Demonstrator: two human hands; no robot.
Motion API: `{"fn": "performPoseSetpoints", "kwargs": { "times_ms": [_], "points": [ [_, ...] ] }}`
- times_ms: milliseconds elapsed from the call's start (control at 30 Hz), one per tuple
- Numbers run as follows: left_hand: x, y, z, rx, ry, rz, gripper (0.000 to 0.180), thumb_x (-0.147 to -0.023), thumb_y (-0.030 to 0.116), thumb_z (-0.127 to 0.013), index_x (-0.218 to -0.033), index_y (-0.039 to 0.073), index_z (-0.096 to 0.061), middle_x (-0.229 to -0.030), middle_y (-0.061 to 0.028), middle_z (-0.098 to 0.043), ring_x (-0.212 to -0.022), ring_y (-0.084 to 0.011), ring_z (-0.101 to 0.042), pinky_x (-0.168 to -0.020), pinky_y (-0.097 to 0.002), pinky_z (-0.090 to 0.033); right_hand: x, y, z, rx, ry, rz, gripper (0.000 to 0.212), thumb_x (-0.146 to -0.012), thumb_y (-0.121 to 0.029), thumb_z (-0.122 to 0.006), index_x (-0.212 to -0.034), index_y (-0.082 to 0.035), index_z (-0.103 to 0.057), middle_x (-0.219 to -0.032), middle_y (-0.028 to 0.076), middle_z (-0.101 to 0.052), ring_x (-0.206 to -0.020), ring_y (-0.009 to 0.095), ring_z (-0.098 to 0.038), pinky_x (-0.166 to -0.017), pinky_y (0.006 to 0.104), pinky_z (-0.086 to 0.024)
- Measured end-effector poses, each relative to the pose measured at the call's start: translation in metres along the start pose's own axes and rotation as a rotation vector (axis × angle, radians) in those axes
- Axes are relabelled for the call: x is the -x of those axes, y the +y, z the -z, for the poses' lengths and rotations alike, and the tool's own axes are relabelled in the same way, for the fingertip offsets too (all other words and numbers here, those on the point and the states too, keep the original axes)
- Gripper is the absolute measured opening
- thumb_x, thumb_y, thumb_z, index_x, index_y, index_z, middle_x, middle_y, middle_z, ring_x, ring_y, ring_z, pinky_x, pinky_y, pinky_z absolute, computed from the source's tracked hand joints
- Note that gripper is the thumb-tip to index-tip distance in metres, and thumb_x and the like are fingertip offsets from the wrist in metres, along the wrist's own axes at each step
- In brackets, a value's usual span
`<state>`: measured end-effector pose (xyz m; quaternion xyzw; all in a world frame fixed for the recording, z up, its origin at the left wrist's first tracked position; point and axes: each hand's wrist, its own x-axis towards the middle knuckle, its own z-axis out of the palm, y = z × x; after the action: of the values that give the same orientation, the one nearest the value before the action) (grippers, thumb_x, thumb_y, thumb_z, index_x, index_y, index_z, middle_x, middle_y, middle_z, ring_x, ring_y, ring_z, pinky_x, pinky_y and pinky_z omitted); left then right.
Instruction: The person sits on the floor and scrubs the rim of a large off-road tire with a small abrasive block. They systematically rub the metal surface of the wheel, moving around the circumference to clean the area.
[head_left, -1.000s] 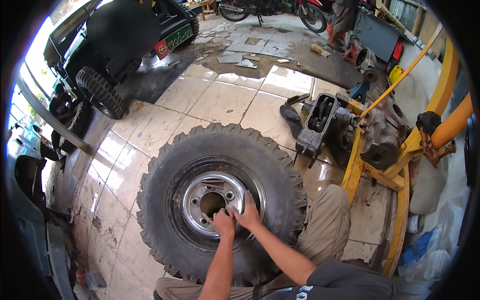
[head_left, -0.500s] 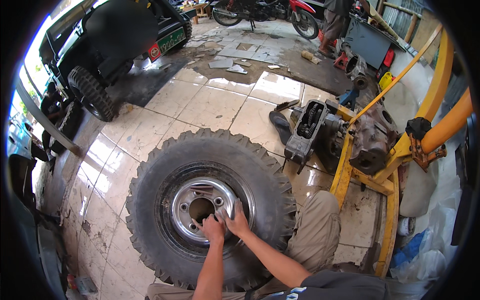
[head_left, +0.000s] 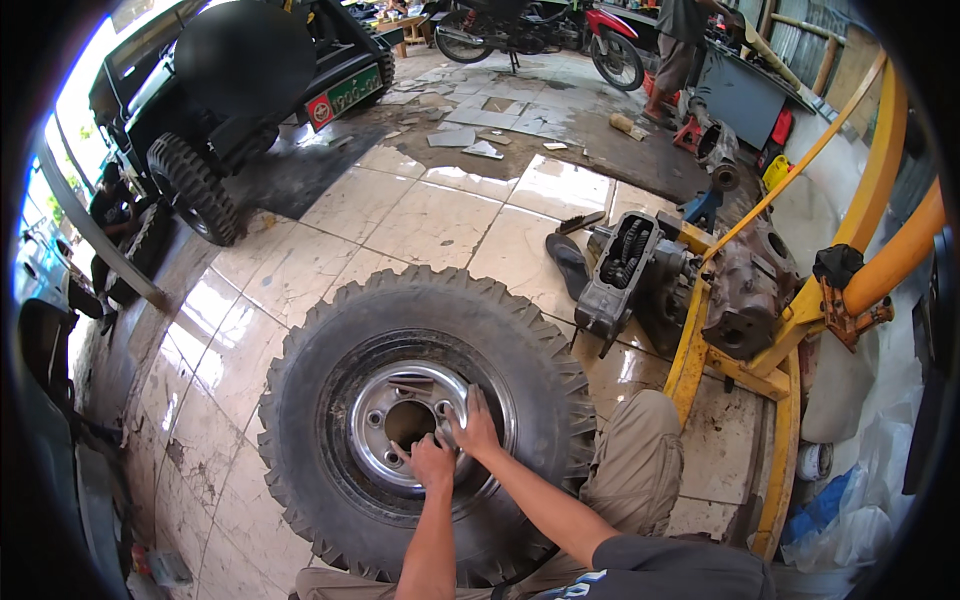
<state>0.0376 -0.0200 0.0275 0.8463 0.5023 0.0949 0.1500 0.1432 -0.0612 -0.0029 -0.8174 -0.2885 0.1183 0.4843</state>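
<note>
While knobby off-road tyre (head_left: 425, 430) lies flat on tiled floor (head_left: 430, 220), left hand (head_left: 432, 462) and right hand (head_left: 476, 428) press open-palmed on steel rim (head_left: 372, 400) beside hub hole (head_left: 408, 423), gripping nothing. Best keep pressure even, fingers clear of hole.

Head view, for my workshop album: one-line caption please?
Both hands, left hand and right hand, rest on the steel rim of a knobby tyre lying on a tiled floor.

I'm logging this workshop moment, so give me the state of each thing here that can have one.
Tyre: lying flat on the tiled floor, mounted on its rim.
Steel rim: centre hole open, stud holes empty.
Left hand: flat on the rim, holding nothing.
Right hand: pressed on the rim, holding nothing.
Gearbox: casing open, gears exposed.
Green vehicle: parked, wheels on.
</note>
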Motion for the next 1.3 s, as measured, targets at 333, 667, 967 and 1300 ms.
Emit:
{"fn": "performPoseSetpoints", "kwargs": {
  "times_ms": [333,667,967,1300],
  "points": [
    [-0.003,-0.016,-0.013,-0.017,-0.010,0.015,0.037,-0.097,0.032,-0.055,-0.094,0.003,-0.077,-0.090,-0.0167,-0.075,-0.099,-0.0306,-0.068,-0.127,-0.0550,-0.010,0.035,0.000,-0.006,0.049,-0.024,-0.015,0.090,-0.099,-0.047,-0.060,-0.152,0.017,-0.025,-0.159,0.040,-0.025,-0.150,0.052,-0.025,-0.125,0.0479,-0.023],
    [-0.002,-0.013,-0.003,0.007,0.038,0.031,0.037,-0.099,0.031,-0.054,-0.088,0.003,-0.076,-0.085,-0.0169,-0.074,-0.095,-0.0314,-0.069,-0.126,-0.0549,-0.014,0.043,-0.003,0.000,0.055,-0.120,-0.035,0.088,-0.100,-0.044,-0.058,-0.153,0.016,-0.021,-0.159,0.040,-0.022,-0.150,0.052,-0.022,-0.125,0.0491,-0.022],
    [0.000,-0.009,-0.005,-0.005,0.020,0.014,0.035,-0.097,0.032,-0.056,-0.091,0.004,-0.077,-0.087,-0.0159,-0.074,-0.095,-0.0305,-0.068,-0.126,-0.0546,-0.014,0.011,0.004,-0.003,0.024,-0.073,0.045,0.089,-0.098,-0.045,-0.062,-0.152,0.015,-0.026,-0.156,0.041,-0.028,-0.147,0.053,-0.028,-0.124,0.0491,-0.025],
    [0.000,-0.004,-0.009,0.011,0.004,0.013,0.039,-0.101,0.033,-0.051,-0.093,0.003,-0.076,-0.092,-0.0162,-0.075,-0.099,-0.0308,-0.068,-0.127,-0.0549,-0.012,-0.022,0.003,0.003,0.062,-0.070,0.057,0.086,-0.099,-0.047,-0.059,-0.152,0.015,-0.030,-0.156,0.038,-0.033,-0.146,0.050,-0.032,-0.122,0.0474,-0.029]
  ]
}}
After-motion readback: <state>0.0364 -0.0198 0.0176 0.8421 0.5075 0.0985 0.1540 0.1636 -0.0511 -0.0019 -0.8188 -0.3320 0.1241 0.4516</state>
